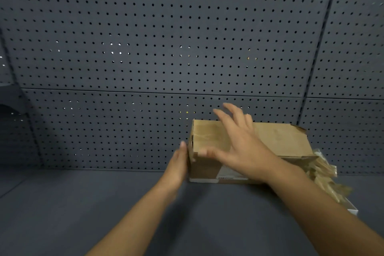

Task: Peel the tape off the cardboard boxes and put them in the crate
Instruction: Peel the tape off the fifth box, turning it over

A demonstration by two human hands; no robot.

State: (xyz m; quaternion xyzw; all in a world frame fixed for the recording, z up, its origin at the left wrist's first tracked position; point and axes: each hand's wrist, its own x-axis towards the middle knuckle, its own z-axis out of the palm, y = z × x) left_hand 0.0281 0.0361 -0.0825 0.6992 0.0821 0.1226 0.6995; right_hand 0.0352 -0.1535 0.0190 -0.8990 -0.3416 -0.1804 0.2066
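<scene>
Resting on the dark shelf against the pegboard wall, a cardboard box is met by two hands.

Its front is partly hidden by the right hand, held over it with fingers spread. The left hand is laid flat, fingers straight, against its left end. Crumpled tape, blurred, is seen beside its right end, partly covering a white object.

Head view, forward and down.
The camera sat close above the table, facing the pegboard squarely.
</scene>
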